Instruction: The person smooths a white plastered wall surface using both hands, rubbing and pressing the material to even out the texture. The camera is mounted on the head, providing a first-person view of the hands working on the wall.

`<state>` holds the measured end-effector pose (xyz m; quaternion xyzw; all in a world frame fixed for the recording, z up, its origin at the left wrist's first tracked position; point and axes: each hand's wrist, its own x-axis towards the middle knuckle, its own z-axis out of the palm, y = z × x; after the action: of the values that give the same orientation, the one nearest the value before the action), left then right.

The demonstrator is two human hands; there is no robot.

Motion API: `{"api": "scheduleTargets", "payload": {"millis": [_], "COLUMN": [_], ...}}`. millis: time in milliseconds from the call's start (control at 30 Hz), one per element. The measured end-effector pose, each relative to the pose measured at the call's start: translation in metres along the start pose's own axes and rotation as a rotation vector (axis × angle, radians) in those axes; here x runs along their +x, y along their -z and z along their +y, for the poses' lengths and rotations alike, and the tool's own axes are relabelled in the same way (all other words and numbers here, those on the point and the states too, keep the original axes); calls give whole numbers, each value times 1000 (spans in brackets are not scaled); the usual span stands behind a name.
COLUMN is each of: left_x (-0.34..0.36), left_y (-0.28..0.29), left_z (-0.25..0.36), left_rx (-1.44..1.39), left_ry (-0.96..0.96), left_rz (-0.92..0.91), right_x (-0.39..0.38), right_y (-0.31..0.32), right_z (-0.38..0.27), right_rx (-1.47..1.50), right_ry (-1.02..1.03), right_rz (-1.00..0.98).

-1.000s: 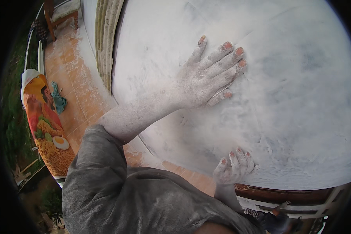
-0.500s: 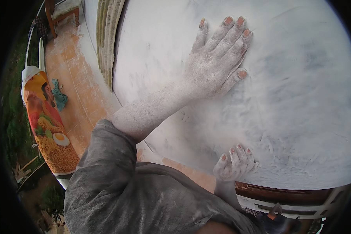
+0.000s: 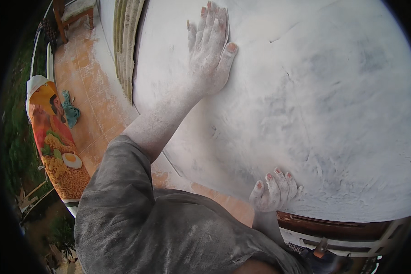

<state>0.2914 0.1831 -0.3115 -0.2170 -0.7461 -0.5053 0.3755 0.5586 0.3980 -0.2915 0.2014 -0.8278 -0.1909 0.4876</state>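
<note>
Both my hands are coated in white powder. My left hand (image 3: 210, 57) lies flat on a white-smeared wall panel (image 3: 328, 114) near its upper edge, fingers upward and thumb out to the right. A thin pale sheet (image 3: 228, 28) shows its edge beside the index finger; the palm hides the rest. Lower down, my right hand (image 3: 276, 192) rests its slightly curled, parted fingers against the panel's bottom, and I see nothing in it. The panel's surface is white with bluish-grey patches and small rough marks.
A corrugated sheet (image 3: 124, 50) stands along the panel's left edge. Dusty orange floor tiles (image 3: 89, 77) hold a teal cloth (image 3: 70, 109) and a wooden chair (image 3: 78, 16). A printed banner (image 3: 59, 150) hangs at far left. Below the panel runs a dark brown strip (image 3: 328, 224).
My left hand has slid up and to the left across the panel, the thin sheet's edge moving with it. The right hand stays in nearly the same place.
</note>
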Motion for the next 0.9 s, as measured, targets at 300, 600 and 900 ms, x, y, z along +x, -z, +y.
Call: {"api": "scheduleTargets", "payload": {"millis": [300,600,900], "left_x": [-81,-213,-95], "left_y": [-20,-25,-33], "left_z": [-5,18,-56], "left_rx": [-81,-57,-70], "left_ry": [168,116,297], "left_rz": [-3,-419,-19], "right_x": [-5,-1,-1], "right_y": [-3,-1,-3], "right_z": [-2,-5,-4], "right_rx": [4,-7,-8], "right_ry": [-45,-66,-44], "right_rz": [25,-4,5]}}
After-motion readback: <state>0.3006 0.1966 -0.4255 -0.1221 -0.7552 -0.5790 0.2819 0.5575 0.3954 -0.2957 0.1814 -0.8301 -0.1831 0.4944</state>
